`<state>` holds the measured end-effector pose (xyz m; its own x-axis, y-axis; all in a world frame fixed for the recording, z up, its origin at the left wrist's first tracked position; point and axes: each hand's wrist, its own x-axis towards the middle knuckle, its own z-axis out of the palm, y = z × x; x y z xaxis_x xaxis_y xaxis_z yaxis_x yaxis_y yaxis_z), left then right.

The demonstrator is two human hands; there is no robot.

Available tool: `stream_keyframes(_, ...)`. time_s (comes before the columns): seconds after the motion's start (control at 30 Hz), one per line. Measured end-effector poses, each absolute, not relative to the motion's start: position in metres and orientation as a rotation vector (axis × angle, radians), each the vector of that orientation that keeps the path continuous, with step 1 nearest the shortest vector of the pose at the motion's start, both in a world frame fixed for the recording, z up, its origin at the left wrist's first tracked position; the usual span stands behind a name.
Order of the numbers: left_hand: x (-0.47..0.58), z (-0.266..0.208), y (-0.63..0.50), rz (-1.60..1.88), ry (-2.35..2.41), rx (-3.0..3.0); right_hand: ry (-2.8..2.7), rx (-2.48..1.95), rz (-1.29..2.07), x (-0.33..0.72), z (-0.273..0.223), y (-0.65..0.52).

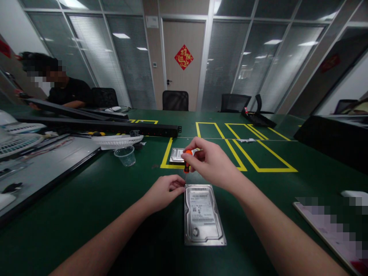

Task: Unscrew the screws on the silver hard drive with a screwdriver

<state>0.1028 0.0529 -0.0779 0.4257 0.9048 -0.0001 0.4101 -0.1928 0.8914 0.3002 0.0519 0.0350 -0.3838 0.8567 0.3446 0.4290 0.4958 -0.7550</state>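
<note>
A silver hard disk drive (pixel 202 214) lies label up on the green table in front of me. My right hand (pixel 208 159) grips the orange and black handle of a screwdriver (pixel 186 165), held upright with its shaft pointing down at the drive's far left corner. At that same corner, my left hand (pixel 166 189) has its thumb and forefinger pinched close to the screwdriver's tip. Whether something small sits between those fingers is hidden. Behind my right hand, partly covered by it, another hard drive (pixel 176 155) rests inside a yellow taped outline.
A clear plastic cup (pixel 125 155) and a white basket (pixel 117 142) stand to the left, near long black rails (pixel 138 126) and a metal panel (pixel 48 168). A person in a dark shirt (pixel 70 92) sits far left. A flat pinkish device (pixel 330 234) lies right.
</note>
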Motion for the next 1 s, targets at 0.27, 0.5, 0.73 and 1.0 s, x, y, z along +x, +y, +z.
stream_keyframes(0.27,0.1021,-0.0788,0.0535,0.707,1.106,1.776,-2.07,-1.003,0.767,0.3006,0.0379,0.0532)
stream_keyframes(0.5,0.1018,-0.0791,0.0538,0.702,1.106,1.778,-2.028,-1.048,0.758,0.3017,0.0357,0.0533)
stream_keyframes(0.73,0.1012,-0.082,0.0551,0.714,1.107,1.786,-1.947,-1.021,0.795,0.2982,0.0328,0.053)
stream_keyframes(1.0,0.1018,-0.0816,0.0548,0.709,1.108,1.782,-2.09,-0.993,0.799,0.3024,0.0371,0.0535)
